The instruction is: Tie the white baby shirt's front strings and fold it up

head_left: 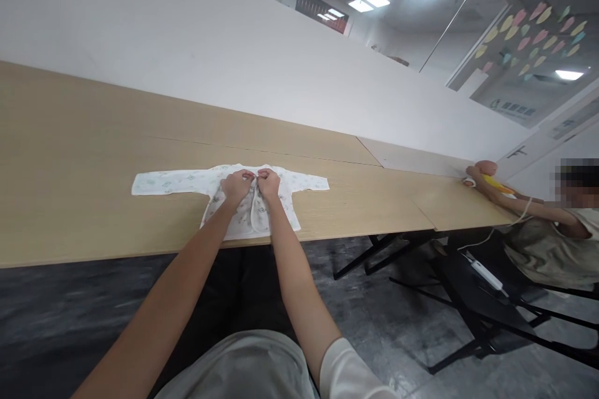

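Observation:
A small white baby shirt (243, 215) with a faint print lies spread on the wooden table, its sleeves stretched out to both sides. My left hand (238, 186) pinches the fabric near the neckline, just left of the front opening. Close beside it, my right hand (268, 184) has its fingertips closed on the other front edge. The fingertips of both hands nearly meet at the top of the opening. Whatever fastening may lie between them is too small to make out.
The long table (84, 137) runs along a white wall (187, 56). At the far right, another person's arm (528, 202) reaches to a doll (486, 167). A black folding chair (491, 312) with a white power strip (486, 275) stands right of me.

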### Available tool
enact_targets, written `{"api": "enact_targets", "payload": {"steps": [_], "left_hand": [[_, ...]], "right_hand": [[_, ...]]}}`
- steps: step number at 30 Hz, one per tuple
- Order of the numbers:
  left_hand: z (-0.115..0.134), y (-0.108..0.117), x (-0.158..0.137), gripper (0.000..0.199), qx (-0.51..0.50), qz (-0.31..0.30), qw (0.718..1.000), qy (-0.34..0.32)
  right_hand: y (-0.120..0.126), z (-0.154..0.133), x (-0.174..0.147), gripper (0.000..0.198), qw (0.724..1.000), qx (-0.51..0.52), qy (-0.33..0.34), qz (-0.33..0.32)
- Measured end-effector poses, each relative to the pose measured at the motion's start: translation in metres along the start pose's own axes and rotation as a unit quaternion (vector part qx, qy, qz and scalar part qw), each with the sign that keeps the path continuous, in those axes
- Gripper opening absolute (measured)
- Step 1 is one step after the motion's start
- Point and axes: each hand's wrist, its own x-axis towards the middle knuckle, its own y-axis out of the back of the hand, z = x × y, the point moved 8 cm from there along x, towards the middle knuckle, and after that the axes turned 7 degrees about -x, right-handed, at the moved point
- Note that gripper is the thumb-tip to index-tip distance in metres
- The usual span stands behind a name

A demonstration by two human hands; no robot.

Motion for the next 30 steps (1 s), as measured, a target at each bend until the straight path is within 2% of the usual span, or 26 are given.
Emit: {"api": "enact_targets", "payload": {"steps": [12,17,21,30], "left_hand": [[0.010,0.007,-0.007,0.032,0.005,0.000,1.000,-0.018],[0.011,0.006,-0.008,0.033,0.018,-0.008,1.000,-0.017],[0.012,0.006,-0.009,0.034,0.002,-0.007,1.000,-0.026],[0.011,0.007,-0.010,0.035,-0.021,-0.006,0.999,-0.033]], "right_hand": [[0.003,-0.011,-0.008,0.029,0.999,-0.023,0.044,-0.006],[-0.002,-0.009,-0.005,0.029,0.998,-0.004,0.049,-0.027],[-0.003,-0.004,-0.002,0.030,0.999,-0.001,0.045,-0.019],[-0.005,-0.007,-0.002,0.020,0.998,-0.027,0.056,-0.015]]}}
